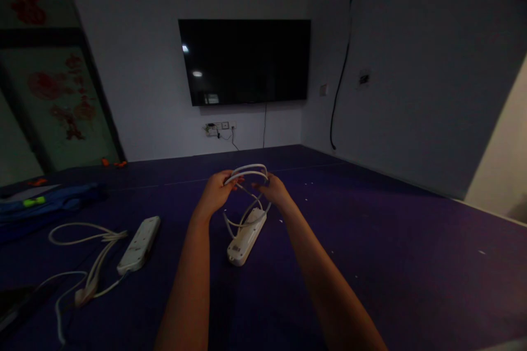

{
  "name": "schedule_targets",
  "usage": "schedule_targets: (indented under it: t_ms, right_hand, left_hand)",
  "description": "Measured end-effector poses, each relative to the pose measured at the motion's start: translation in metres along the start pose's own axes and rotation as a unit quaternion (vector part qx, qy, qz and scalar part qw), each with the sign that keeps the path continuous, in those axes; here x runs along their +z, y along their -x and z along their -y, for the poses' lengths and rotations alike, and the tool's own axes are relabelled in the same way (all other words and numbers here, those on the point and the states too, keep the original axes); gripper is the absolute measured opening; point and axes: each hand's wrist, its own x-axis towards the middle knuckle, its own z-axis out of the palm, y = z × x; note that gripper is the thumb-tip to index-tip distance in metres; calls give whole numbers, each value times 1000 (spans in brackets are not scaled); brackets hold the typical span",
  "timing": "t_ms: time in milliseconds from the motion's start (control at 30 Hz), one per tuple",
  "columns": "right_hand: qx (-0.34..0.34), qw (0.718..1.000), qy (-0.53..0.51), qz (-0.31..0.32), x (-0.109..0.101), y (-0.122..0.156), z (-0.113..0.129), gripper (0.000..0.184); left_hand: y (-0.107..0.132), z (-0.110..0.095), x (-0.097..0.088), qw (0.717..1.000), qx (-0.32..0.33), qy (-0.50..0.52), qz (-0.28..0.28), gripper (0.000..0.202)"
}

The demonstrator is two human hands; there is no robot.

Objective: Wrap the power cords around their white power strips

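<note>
Both my arms reach forward over a dark blue floor. My left hand [216, 191] and my right hand [275, 189] are closed on loops of a white power cord [247, 171], held up between them. The cord runs down to a white power strip [246, 236] that lies on the floor just below my hands. A second white power strip [140, 244] lies to the left, with its own cord [84, 235] spread loosely beside it, out of reach of either hand.
A black TV [246, 60] hangs on the far wall above wall sockets [220, 127]. A black cable [341, 66] runs down the right wall. Blue items [49, 203] lie at the left, below a glass door with red decorations [61, 93].
</note>
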Motion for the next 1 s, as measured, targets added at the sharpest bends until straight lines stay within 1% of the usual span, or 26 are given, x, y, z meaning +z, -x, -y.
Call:
schedule_targets:
  t_ms: [33, 67, 133, 200, 267, 300, 367, 433, 533, 633, 700, 833, 1000]
  right_hand:
    - [12, 1000, 3, 12, 2, -1, -2, 22]
    - [26, 1000, 2, 17, 3, -2, -3, 18]
    - [33, 999, -7, 17, 2, -4, -3, 22]
    - [27, 999, -16, 19, -5, -4, -1, 26]
    - [-1, 1000, -11, 4, -18, -3, 5, 27]
    - [-36, 999, 3, -16, -26, -1, 9, 26]
    - [-105, 991, 35, -78, -44, 4, 17, 19]
    - [-137, 981, 78, -114, -61, 10, 26, 17]
    - [-184, 966, 122, -131, -79, 14, 32, 21]
    - [-222, 956, 132, -138, -87, 13, 28, 24]
    - [-227, 952, 142, -150, -90, 9, 20, 25]
    - [-212, 945, 164, -187, -95, 4, 3, 26]
    - [-191, 937, 160, -246, -103, 3, -8, 24]
  left_hand:
    - [0, -1, 0, 1000, 0, -1, 2, 24]
    - [0, -1, 0, 1000, -1, -3, 1, 24]
    - [-1, -1, 0, 1000, -5, -9, -3, 24]
    - [-1, 1, -3, 1000, -3, -17, -13, 24]
    - [0, 4, -6, 999, 4, -30, -23, 24]
    - [0, 6, -9, 999, 6, -40, -28, 24]
    - [1, 9, -14, 997, 7, -63, -35, 22]
    - [0, 11, -17, 995, 9, -87, -38, 19]
    - [0, 10, -18, 992, 18, -119, -27, 17]
    - [0, 6, -14, 987, 13, -160, -12, 17]
    - [0, 4, -9, 981, 4, -195, -7, 18]
    - [0, 2, 4, 973, 6, -230, 18, 17]
    - [0, 4, 17, 970, 19, -234, 56, 17]
